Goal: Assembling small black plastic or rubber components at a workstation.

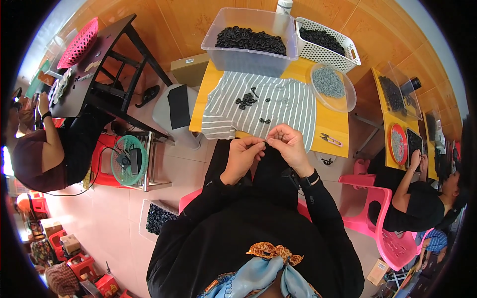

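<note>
My left hand (pixel 244 157) and my right hand (pixel 291 148) meet just off the near edge of a yellow table (pixel 211 89). Thumb and forefinger of each are pinched together, fingertips almost touching. Whatever lies between them is tiny and dark, too small to name. Beyond them a grey-and-white striped cloth (pixel 218 111) covers much of the tabletop. On it are a small heap of black plastic pieces (pixel 246 101), a few black pieces apart (pixel 265 121) and some little grey parts (pixel 284 101). Pink-handled thread snips (pixel 332 140) rest to the right of the cloth.
A clear bin (pixel 248 62) and a white perforated basket (pixel 325 55), both with black pieces, stand at the back. A round clear tray (pixel 351 97) holds small grey parts. A stool (pixel 161 111) stands left. Co-workers sit at left (pixel 39 159) and right (pixel 417 203).
</note>
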